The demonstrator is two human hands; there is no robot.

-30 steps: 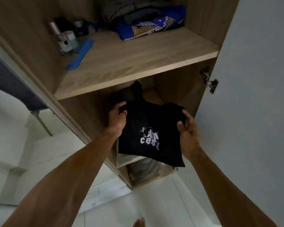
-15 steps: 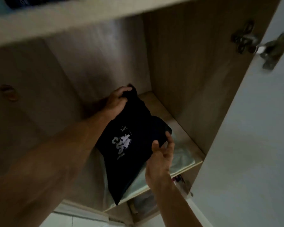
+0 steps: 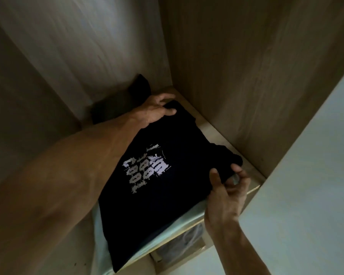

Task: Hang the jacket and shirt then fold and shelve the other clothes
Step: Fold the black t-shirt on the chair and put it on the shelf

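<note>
A folded black T-shirt (image 3: pixel 173 195) with a white print lies flat on the wardrobe's lower shelf (image 3: pixel 222 133), on top of a pale folded cloth (image 3: pixel 179 225). My left hand (image 3: pixel 157 110) grips the shirt's far edge deep inside the compartment. My right hand (image 3: pixel 228 187) pinches the shirt's near right corner at the shelf's front edge. The shirt's near corner hangs slightly over the shelf front.
A second dark garment (image 3: pixel 139 86) sits bunched in the back corner of the shelf. Wooden walls close the compartment at the left, back and right. The white wardrobe door (image 3: pixel 306 185) stands open at the right. Below the shelf another compartment holds grey fabric (image 3: pixel 185 245).
The black T-shirt has gone from in front of the wardrobe onto the lower shelf and now lies flatter. My head has moved in close, so the upper shelf has left the view.
</note>
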